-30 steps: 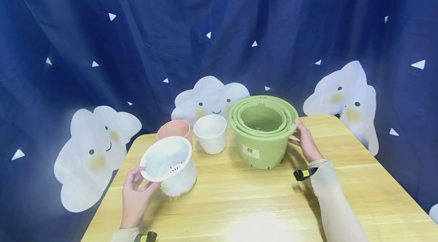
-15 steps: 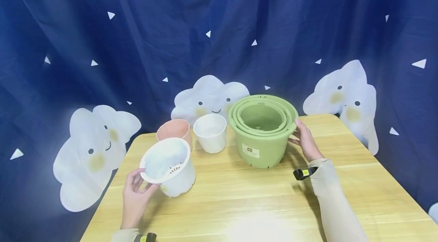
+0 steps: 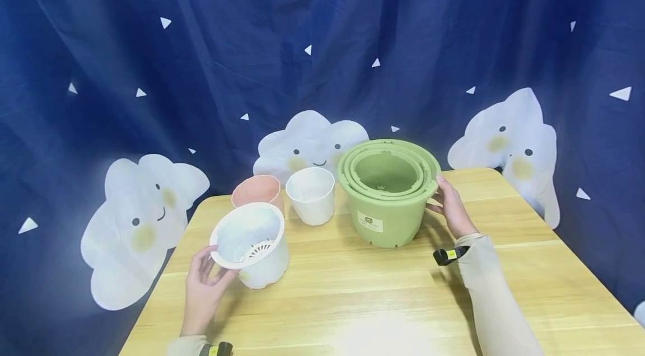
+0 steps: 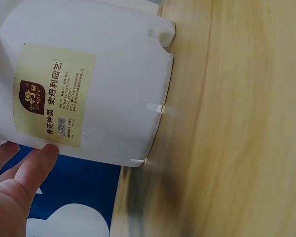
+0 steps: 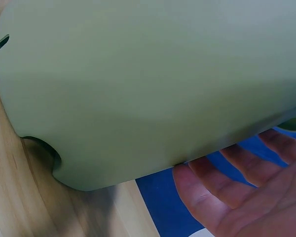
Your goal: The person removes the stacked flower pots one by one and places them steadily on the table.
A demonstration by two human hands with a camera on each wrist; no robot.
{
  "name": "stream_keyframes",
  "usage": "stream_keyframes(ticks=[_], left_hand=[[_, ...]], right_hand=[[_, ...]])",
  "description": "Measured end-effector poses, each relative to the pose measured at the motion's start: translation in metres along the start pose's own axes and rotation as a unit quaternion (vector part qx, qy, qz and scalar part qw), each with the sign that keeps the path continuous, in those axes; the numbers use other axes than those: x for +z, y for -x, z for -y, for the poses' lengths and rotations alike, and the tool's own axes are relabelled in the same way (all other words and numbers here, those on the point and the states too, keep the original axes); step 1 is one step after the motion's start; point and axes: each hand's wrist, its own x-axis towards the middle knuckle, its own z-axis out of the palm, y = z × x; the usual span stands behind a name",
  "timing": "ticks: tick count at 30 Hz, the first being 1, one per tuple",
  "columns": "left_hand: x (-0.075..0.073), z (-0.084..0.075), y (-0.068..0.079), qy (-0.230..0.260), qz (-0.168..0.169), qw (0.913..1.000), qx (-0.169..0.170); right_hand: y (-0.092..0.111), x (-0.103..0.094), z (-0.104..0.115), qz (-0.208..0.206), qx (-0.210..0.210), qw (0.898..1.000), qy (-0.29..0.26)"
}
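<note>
My left hand (image 3: 204,283) grips the rim of a white flowerpot (image 3: 269,266) at the table's left, thumb (image 4: 39,165) against the wall. The pot has drainage slots inside its base and a yellow label (image 4: 54,94) on its side. At right, my right hand (image 3: 452,210) touches a large green flowerpot (image 3: 388,224). Its relaxed fingers (image 5: 202,197) lie along the side wall, below the rim. Smaller green pots (image 3: 387,171) are nested inside it, and a white label (image 3: 370,222) shows on its front.
Behind the left pot stands a pink faceted pot (image 3: 257,188), partly hidden. A smaller white faceted pot (image 3: 311,196) sits between it and the green stack. All stand on a wooden table (image 3: 353,289), with a blue cloud-print curtain (image 3: 322,37) behind.
The white flowerpot's base has settled onto the table, with my left hand staying at its rim. My right hand and the green pots have not visibly moved.
</note>
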Motion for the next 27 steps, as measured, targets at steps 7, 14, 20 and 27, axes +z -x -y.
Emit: stream_keyframes(ticks=[7, 14, 20, 27], left_hand=[[0.001, -0.001, 0.0, -0.01, 0.011, 0.9998, 0.01], [-0.004, 0.002, 0.001, -0.064, 0.063, 0.9957, 0.019], [-0.004, -0.009, 0.004, -0.033, 0.062, 0.9957, 0.06], [0.021, -0.046, 0.007, -0.029, 0.029, 0.9895, 0.138]], right_hand=[[0.0, 0.0, 0.001, -0.002, 0.005, 1.0, -0.004], [0.0, 0.0, -0.001, -0.003, -0.003, 1.0, -0.004], [0.0, 0.001, 0.0, -0.003, -0.006, 1.0, -0.003], [0.001, 0.001, 0.002, -0.001, 0.0, 1.0, 0.003]])
